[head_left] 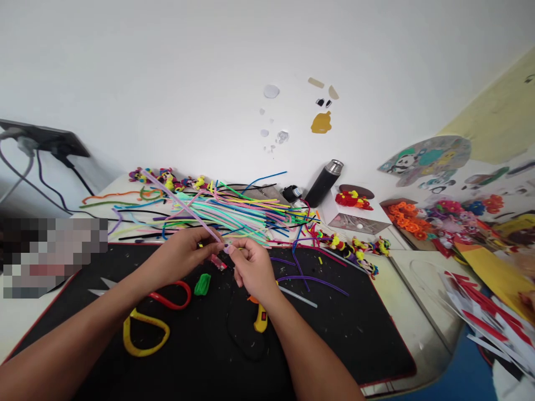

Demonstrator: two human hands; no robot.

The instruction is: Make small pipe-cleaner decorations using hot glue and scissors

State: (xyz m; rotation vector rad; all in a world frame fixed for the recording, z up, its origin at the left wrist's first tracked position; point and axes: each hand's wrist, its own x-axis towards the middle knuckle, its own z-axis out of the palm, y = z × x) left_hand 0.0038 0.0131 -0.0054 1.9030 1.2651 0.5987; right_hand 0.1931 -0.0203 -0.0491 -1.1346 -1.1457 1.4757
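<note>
Above the black mat (355, 323), my left hand (194, 250) pinches a pale purple pipe cleaner (179, 203) that slants up to the left. My right hand (251, 264) is closed at the lower end of the same pipe cleaner, its fingertips close to the left ones. Under and beside my left forearm lie scissors with red and yellow handles (146, 334). A green piece (203, 284) rests between the hands and the scissors. Below my right hand is a yellow glue gun (261, 318), partly hidden by the wrist, with a clear glue stick (298, 297) beside it.
A pile of coloured pipe cleaners (234, 214) lies behind the mat. At the back right stand a dark flask (324, 184) and a white box (359, 214). Small pipe-cleaner figures (359, 253) lie at the right; orange ones (409, 220) are farther right.
</note>
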